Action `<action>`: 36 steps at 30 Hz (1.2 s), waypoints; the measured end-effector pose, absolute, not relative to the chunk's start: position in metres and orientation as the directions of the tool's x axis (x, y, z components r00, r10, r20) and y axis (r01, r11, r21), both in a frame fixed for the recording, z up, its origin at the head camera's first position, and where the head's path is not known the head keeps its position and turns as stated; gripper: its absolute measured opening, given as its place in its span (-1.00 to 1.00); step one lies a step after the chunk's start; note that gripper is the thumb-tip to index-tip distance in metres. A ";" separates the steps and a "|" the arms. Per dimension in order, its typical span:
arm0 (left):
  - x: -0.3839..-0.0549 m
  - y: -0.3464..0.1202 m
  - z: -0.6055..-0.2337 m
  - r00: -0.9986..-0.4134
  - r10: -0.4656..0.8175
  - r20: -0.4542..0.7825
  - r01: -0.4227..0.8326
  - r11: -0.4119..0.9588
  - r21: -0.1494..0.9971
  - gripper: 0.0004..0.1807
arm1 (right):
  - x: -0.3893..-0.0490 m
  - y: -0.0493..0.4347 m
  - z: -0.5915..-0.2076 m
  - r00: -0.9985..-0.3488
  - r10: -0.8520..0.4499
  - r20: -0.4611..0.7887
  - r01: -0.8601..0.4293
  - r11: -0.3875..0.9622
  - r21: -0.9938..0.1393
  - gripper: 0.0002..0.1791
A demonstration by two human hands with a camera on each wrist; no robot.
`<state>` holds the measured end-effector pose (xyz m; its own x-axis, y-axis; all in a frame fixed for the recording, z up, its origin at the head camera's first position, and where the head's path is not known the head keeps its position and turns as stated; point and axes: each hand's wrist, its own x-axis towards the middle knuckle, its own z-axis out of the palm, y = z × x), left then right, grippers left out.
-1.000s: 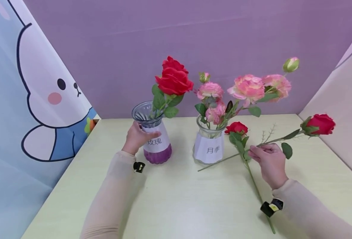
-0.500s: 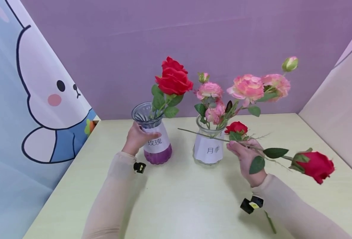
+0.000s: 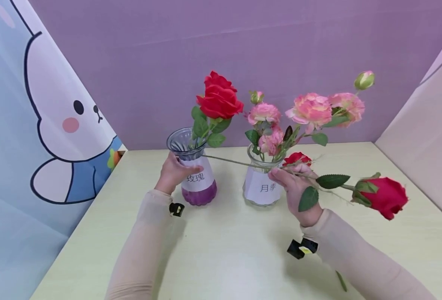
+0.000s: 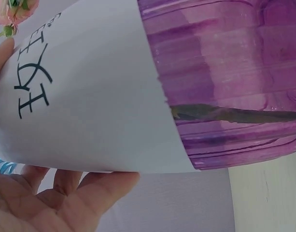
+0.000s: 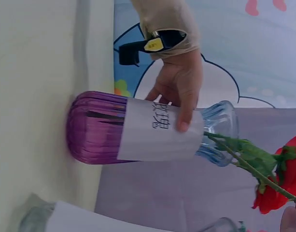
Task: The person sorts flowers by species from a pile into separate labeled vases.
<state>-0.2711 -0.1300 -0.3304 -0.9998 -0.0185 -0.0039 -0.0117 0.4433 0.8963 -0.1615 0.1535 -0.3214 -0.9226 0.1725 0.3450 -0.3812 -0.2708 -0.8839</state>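
Note:
My left hand (image 3: 173,174) grips a glass vase (image 3: 199,195) with a purple lower part and a white paper label; the thumb lies across the label. Two red roses (image 3: 221,99) stand in this vase. My right hand (image 3: 295,188) pinches the stem of another red rose (image 3: 385,197), whose bloom hangs out to the right. Its thin stem (image 3: 233,161) runs left, and the tip is right at the vase's neck in the head view. In the left wrist view, fingertips (image 4: 111,186) rest along the vase's side, and a dark stem end (image 4: 234,114) shows through the purple glass.
A clear glass vase (image 3: 263,191) with a white label and pink flowers (image 3: 310,110) stands between my hands, behind the held stem. Another red rose (image 3: 297,158) lies on the table, mostly hidden by my right arm. A purple backdrop (image 3: 243,41) rises behind the table.
My right hand has lifted the rose, turned its bloom lower and carried it left, so the stem tip now meets the left vase's neck. The left hand keeps its grip on the vase.

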 end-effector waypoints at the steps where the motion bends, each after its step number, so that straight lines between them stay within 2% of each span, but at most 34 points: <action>1: -0.271 -0.130 -0.330 -1.000 -0.018 -0.003 -0.010 0.443 0.897 0.07 | -0.162 0.154 -0.318 -0.918 0.175 0.357 -0.391 -0.240 -0.888 -0.71; 3: -0.271 -0.130 -0.330 -1.000 -0.018 -0.003 -0.011 0.442 0.897 0.07 | -0.161 0.155 -0.310 -0.910 0.171 0.377 -0.405 -0.181 -0.896 -0.71; 8: -0.270 -0.130 -0.330 -1.000 -0.017 -0.011 -0.017 0.442 0.897 0.07 | -0.159 0.160 -0.291 -0.899 0.178 0.400 -0.428 -0.172 -0.887 -0.68; 12: -0.271 -0.131 -0.331 -1.000 -0.020 -0.010 -0.018 0.443 0.896 0.07 | -0.156 0.164 -0.281 -0.897 0.157 0.414 -0.439 -0.196 -0.877 -0.70; 18: -0.271 -0.130 -0.331 -1.000 -0.015 -0.004 -0.010 0.445 0.896 0.08 | -0.155 0.169 -0.272 -0.883 0.067 0.465 -0.462 -0.302 -0.834 -0.58; 21: -0.272 -0.129 -0.331 -1.000 -0.013 -0.002 -0.008 0.447 0.895 0.07 | -0.156 0.169 -0.266 -0.876 0.046 0.481 -0.470 -0.310 -0.827 -0.65; 23: -0.272 -0.129 -0.331 -1.000 -0.016 -0.002 -0.009 0.447 0.894 0.07 | -0.158 0.168 -0.265 -0.847 0.005 0.531 -0.505 -0.320 -0.802 -0.68; 26: -0.272 -0.130 -0.331 -1.000 -0.022 -0.003 -0.013 0.446 0.895 0.07 | -0.164 0.162 -0.258 -0.849 -0.012 0.529 -0.497 -0.323 -0.805 -0.77; 28: -0.271 -0.131 -0.331 -1.000 -0.025 -0.003 -0.013 0.443 0.896 0.08 | -0.168 0.160 -0.257 -0.794 -0.086 0.602 -0.575 -0.219 -0.788 -0.79; 30: -0.270 -0.131 -0.331 -1.000 -0.023 -0.002 -0.012 0.441 0.897 0.08 | -0.171 0.155 -0.250 -0.849 -0.104 0.518 -0.513 -0.075 -0.855 -0.81; 33: -0.270 -0.131 -0.332 -1.000 -0.019 0.001 -0.007 0.437 0.899 0.08 | -0.175 0.150 -0.240 -0.905 -0.119 0.410 -0.423 0.128 -0.897 -0.69; 34: -0.270 -0.131 -0.332 -1.000 -0.019 -0.001 -0.009 0.436 0.900 0.08 | -0.175 0.147 -0.234 -0.947 -0.088 0.308 -0.318 0.137 -0.938 -0.65; 36: -0.270 -0.130 -0.332 -1.000 -0.018 -0.002 -0.010 0.433 0.901 0.08 | -0.180 0.142 -0.227 -0.978 -0.069 0.198 -0.207 0.172 -0.963 -0.61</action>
